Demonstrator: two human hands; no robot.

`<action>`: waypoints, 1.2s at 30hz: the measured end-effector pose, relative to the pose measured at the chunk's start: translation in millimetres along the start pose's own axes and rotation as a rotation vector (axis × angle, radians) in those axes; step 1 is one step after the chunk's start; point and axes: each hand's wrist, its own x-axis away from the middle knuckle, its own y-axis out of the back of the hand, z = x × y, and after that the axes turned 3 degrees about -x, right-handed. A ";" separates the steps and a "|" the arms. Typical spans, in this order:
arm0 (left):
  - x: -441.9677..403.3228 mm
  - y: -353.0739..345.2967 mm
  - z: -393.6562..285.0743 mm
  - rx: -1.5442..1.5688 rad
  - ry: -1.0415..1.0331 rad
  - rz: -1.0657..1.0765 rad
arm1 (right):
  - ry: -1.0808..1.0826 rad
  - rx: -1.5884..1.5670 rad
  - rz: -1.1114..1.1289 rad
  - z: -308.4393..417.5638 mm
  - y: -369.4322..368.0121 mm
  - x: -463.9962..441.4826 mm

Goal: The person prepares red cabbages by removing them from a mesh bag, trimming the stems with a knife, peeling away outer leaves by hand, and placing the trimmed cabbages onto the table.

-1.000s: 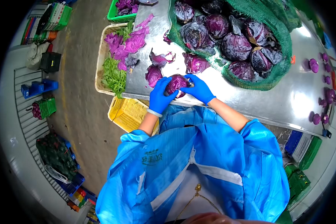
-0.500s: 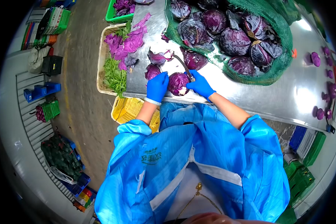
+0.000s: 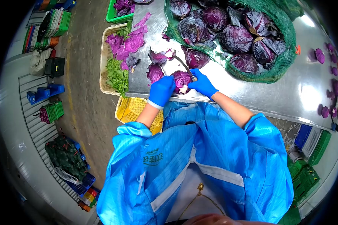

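Note:
A trimmed red cabbage (image 3: 182, 80) with a pale cut stem sits on the metal table between my hands. My left hand (image 3: 162, 91), in a blue glove, is closed at its left side; its fingertips are hidden. My right hand (image 3: 202, 85), also gloved, grips a knife (image 3: 183, 63) with a dark curved blade pointing away from me, its knuckles beside the cabbage. Another red cabbage (image 3: 154, 72) lies just beyond my left hand. Farther back are a loose outer leaf (image 3: 157, 57) and a darker red cabbage (image 3: 197, 59).
A green mesh sack (image 3: 285, 56) full of red cabbages lies open at the back. Left of the metal table (image 3: 259, 95) are a cream crate (image 3: 103, 71) with leaves and a yellow basket (image 3: 129, 108). Several small purple cabbages (image 3: 319, 56) stand at far right.
My left hand has moved right, against the near cabbage, and its fingers have curled in more. The right hand keeps the knife in nearly the same place. The view has shifted slightly.

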 end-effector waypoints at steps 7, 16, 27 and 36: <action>-3.6 -23.3 71.4 1.032 0.859 -0.294 | -0.182 -0.181 0.032 -20.1 4.2 3.2; -3.5 -49.9 -23.6 0.980 0.952 0.019 | -0.210 -0.288 0.039 -11.5 0.1 0.4; 8.6 0.9 -8.3 1.588 0.634 0.046 | 0.035 0.082 -0.371 -22.0 58.3 -12.9; -26.4 40.2 -20.5 1.271 0.465 0.346 | 0.669 0.699 0.026 115.3 41.7 25.6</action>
